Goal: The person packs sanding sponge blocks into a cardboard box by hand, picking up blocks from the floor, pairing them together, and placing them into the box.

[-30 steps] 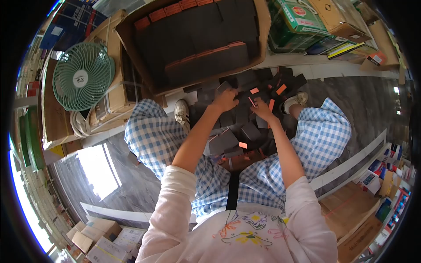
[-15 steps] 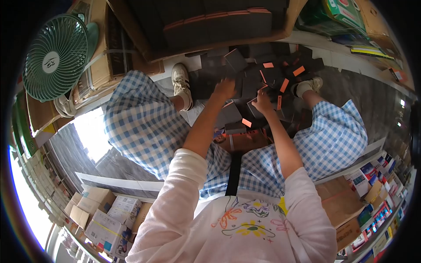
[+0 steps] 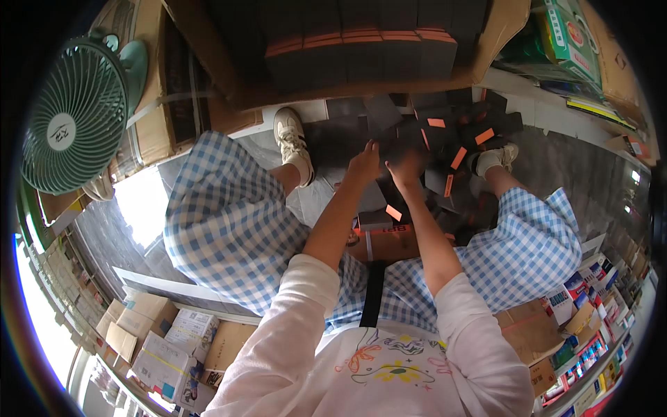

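Observation:
Many dark flat boxes, some with orange ends, lie in a loose heap on the floor between the feet. Over the heap is my left hand [image 3: 365, 162], its fingers closed together at the edge of something dark that I cannot make out. Close to its right, my right hand [image 3: 405, 174] is bent round a blurred dark item. Above both hands, a large open carton [image 3: 306, 96] holds rows of dark boxes [image 3: 361, 66] with orange edges. A brown carton [image 3: 392, 243] with black print sits below the heap, near the lap.
A green fan [image 3: 76, 115] stands at the left beside strapped cartons [image 3: 146, 97]. A shoe [image 3: 294, 142] flanks the heap on the left, another shoe [image 3: 499, 158] on the right. A green box [image 3: 566, 42] is at the upper right. More cartons [image 3: 149, 316] fill the lower left.
The view has tilted, so the large carton sits higher in it. My hands have come closer together over the heap, and the item by my right hand is now blurred.

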`<action>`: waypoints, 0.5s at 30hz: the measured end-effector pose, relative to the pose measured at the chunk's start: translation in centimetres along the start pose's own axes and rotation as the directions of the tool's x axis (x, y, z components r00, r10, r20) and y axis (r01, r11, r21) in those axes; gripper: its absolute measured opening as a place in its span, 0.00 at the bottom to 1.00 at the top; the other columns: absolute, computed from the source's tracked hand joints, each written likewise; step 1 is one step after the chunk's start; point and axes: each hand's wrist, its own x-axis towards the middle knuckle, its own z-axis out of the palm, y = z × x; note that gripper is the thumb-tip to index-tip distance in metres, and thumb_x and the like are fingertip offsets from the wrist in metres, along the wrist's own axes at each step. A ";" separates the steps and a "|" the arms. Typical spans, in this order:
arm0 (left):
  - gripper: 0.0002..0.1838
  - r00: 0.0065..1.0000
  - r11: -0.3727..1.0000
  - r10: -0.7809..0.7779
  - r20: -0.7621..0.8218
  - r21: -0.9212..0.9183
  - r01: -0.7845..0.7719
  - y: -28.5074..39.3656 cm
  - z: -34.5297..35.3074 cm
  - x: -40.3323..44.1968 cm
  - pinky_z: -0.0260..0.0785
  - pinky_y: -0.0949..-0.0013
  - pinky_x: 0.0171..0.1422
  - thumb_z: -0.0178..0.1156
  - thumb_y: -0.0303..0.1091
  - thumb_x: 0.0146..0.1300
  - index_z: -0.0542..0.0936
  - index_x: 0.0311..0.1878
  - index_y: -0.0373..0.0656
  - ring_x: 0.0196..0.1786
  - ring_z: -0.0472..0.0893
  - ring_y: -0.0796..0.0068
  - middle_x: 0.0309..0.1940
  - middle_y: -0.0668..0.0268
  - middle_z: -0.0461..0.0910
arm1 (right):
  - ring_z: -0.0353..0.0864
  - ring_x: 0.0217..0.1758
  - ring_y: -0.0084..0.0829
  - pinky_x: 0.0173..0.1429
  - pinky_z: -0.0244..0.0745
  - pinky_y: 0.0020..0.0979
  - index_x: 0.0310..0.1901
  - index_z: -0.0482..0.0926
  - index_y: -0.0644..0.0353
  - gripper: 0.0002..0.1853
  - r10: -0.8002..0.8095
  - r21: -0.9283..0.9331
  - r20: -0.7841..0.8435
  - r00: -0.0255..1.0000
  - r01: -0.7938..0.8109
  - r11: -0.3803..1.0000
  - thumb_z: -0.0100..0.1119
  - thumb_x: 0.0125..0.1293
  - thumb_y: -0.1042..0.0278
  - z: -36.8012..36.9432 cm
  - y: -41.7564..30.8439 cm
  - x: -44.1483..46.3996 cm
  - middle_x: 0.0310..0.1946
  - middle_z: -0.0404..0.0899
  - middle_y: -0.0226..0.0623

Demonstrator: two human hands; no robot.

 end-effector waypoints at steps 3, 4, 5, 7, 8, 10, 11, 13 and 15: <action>0.41 1.000 1.000 0.004 0.016 -0.023 -0.003 -0.9 1.0 0.7 0.72 0.57 0.62 0.61 0.34 0.56 0.55 0.71 0.34 0.65 0.70 0.47 0.72 0.48 0.55 | 0.74 0.55 0.47 0.62 0.67 0.46 0.51 0.74 0.62 0.28 0.010 0.049 -0.134 0.991 -0.004 0.999 0.71 0.48 0.64 1.1 0.1 0.9 0.50 0.76 0.44; 0.40 1.000 0.999 0.004 0.016 -0.045 -0.003 -0.8 0.9 0.8 0.71 0.58 0.63 0.61 0.34 0.56 0.56 0.70 0.33 0.66 0.70 0.47 0.72 0.48 0.55 | 0.75 0.52 0.47 0.60 0.69 0.45 0.50 0.75 0.61 0.26 -0.015 0.020 -0.219 0.976 0.020 1.000 0.70 0.48 0.65 1.7 0.6 1.3 0.48 0.76 0.45; 0.40 1.000 0.999 0.007 0.017 -0.046 -0.006 -0.7 0.8 1.0 0.71 0.58 0.63 0.61 0.34 0.56 0.56 0.70 0.33 0.66 0.70 0.47 0.72 0.48 0.55 | 0.75 0.52 0.47 0.60 0.69 0.45 0.50 0.75 0.61 0.26 -0.013 0.017 -0.220 0.975 0.018 1.000 0.70 0.48 0.65 2.1 1.5 1.8 0.48 0.76 0.45; 0.39 0.998 0.992 -0.052 -0.022 -0.118 0.049 -0.5 0.3 1.0 0.70 0.59 0.65 0.61 0.34 0.56 0.58 0.70 0.34 0.67 0.69 0.49 0.72 0.51 0.55 | 0.77 0.51 0.47 0.57 0.71 0.43 0.49 0.75 0.62 0.25 -0.095 0.155 -0.172 0.980 0.122 0.980 0.70 0.45 0.68 1.9 2.0 2.2 0.46 0.77 0.45; 0.39 0.999 0.991 -0.051 -0.016 -0.121 0.049 -0.4 0.1 0.8 0.70 0.59 0.65 0.61 0.34 0.56 0.58 0.70 0.34 0.67 0.69 0.49 0.72 0.51 0.55 | 0.77 0.51 0.47 0.57 0.71 0.43 0.49 0.75 0.62 0.25 -0.092 0.152 -0.168 0.982 0.118 0.981 0.70 0.45 0.68 1.9 2.1 2.0 0.46 0.77 0.45; 0.39 0.998 0.995 0.004 -0.059 -0.096 -0.009 -0.5 0.2 1.1 0.72 0.61 0.63 0.58 0.33 0.57 0.57 0.72 0.35 0.66 0.70 0.53 0.75 0.55 0.51 | 0.77 0.51 0.47 0.57 0.72 0.42 0.48 0.76 0.62 0.26 -0.002 0.385 -0.086 0.996 0.035 0.922 0.70 0.43 0.69 1.2 2.0 2.0 0.46 0.78 0.46; 0.39 0.998 0.995 0.010 -0.060 -0.098 -0.016 -0.4 0.3 1.2 0.72 0.61 0.63 0.58 0.33 0.57 0.57 0.72 0.35 0.66 0.70 0.53 0.75 0.55 0.51 | 0.77 0.51 0.47 0.57 0.72 0.42 0.48 0.76 0.62 0.26 0.000 0.380 -0.090 0.996 0.034 0.924 0.70 0.43 0.69 0.7 1.9 2.2 0.46 0.78 0.46; 0.38 0.998 0.994 0.000 -0.069 -0.109 -0.008 -0.3 0.5 1.3 0.72 0.60 0.63 0.58 0.33 0.58 0.57 0.72 0.37 0.66 0.71 0.52 0.75 0.57 0.50 | 0.76 0.53 0.47 0.59 0.71 0.42 0.51 0.75 0.62 0.29 -0.040 0.357 -0.110 0.993 0.076 0.931 0.70 0.43 0.70 1.5 2.7 2.5 0.49 0.77 0.48; 0.37 0.995 0.996 0.012 -0.102 -0.088 -0.021 0.0 0.7 1.3 0.73 0.60 0.62 0.58 0.33 0.59 0.59 0.71 0.37 0.64 0.72 0.51 0.74 0.56 0.52 | 0.75 0.55 0.47 0.60 0.71 0.42 0.53 0.74 0.62 0.30 -0.095 0.317 -0.176 0.980 0.148 0.937 0.71 0.43 0.69 1.7 3.3 2.8 0.51 0.76 0.48</action>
